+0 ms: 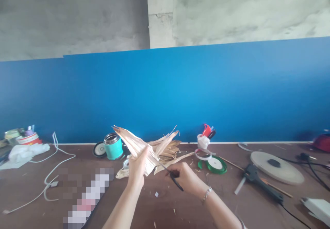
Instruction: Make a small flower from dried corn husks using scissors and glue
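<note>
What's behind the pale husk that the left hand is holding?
Behind and right of the pale husk, more dried husks show; the blue panel stands farther back. Whatever the pale husk and left hand cover can't be seen.

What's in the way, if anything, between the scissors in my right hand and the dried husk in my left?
Nothing visible. The scissors in your right hand reach close to the lower edge of the dried husk in your left hand. Whether they touch is unclear. Other husks appear to lie beyond, not in between.
</note>
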Demonstrator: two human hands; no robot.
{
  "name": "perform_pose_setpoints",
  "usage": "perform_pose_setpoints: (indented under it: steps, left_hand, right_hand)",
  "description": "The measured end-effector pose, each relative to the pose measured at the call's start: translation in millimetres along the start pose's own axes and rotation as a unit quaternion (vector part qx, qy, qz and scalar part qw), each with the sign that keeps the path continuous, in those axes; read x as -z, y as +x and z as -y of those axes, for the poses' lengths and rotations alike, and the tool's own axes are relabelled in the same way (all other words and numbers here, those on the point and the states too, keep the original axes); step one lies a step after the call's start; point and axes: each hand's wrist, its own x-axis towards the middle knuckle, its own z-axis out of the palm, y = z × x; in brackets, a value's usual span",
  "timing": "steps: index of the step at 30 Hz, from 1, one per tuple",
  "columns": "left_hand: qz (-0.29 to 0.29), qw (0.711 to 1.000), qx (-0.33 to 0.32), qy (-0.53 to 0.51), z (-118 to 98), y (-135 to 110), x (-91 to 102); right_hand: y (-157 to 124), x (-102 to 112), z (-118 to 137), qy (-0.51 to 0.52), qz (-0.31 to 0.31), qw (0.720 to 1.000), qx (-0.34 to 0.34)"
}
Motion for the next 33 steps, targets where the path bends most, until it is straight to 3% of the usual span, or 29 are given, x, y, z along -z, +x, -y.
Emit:
perform_pose_setpoints:
  steps: [14,25,33]
  left_hand:
    - [0.002,0.999,-0.014,-0.048,13.2,-5.5,-5.3]
    - [-0.029,0.997,0.031,-0.068,9.4,-12.1,-10.3]
    - [-0.018,0.997,0.031,-0.075,14.4,-14.0,-9.7]
  right_hand:
    - [3.8,-1.8,-4.4,-0.008,-0.019,0.999,0.027]
    - [3.0,-3.8,-1.7,-0.025,-0.029,0.999,0.022]
    - [2.2,-3.2,-1.6,-0.032,-0.035,0.998,0.034]
